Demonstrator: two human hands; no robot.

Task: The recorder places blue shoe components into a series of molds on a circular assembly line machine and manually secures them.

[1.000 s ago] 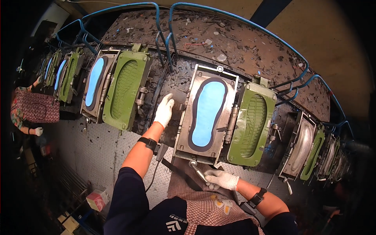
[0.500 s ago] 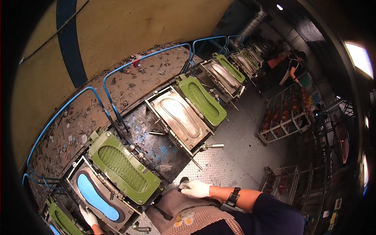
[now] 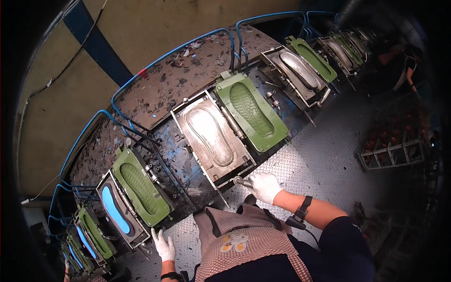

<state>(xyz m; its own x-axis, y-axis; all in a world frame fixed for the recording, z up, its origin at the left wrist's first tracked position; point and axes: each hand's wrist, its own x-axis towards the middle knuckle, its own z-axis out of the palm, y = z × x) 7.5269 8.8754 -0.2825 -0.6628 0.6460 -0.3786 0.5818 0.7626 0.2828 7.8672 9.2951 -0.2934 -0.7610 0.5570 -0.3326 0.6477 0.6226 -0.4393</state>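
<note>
My right hand [image 3: 264, 186], in a white glove, is closed round a metal handle [image 3: 243, 182] at the near edge of an open mould. Its silvery half [image 3: 213, 136] has a sole-shaped cavity with nothing blue in it. The hinged green half [image 3: 253, 113] lies open to the right, with a tread pattern inside. To the left, my gloved left hand [image 3: 164, 245] has its fingers stretched out, close to the near corner of another green mould half [image 3: 143, 188]. Beside that half, a blue sole-shaped piece [image 3: 117, 209] lies in its mould's metal half.
Several more open moulds, such as one with a silvery cavity [image 3: 305, 70], line the curved bench. Blue tube rails [image 3: 176, 52] run behind, over a surface littered with scraps [image 3: 188, 70]. A rack [image 3: 392, 152] and a person [image 3: 408, 70] are at the right.
The view has shifted along the bench to the right. My right hand has gone from beside my apron to the mould handle. My left hand has come away from the mould with the blue piece.
</note>
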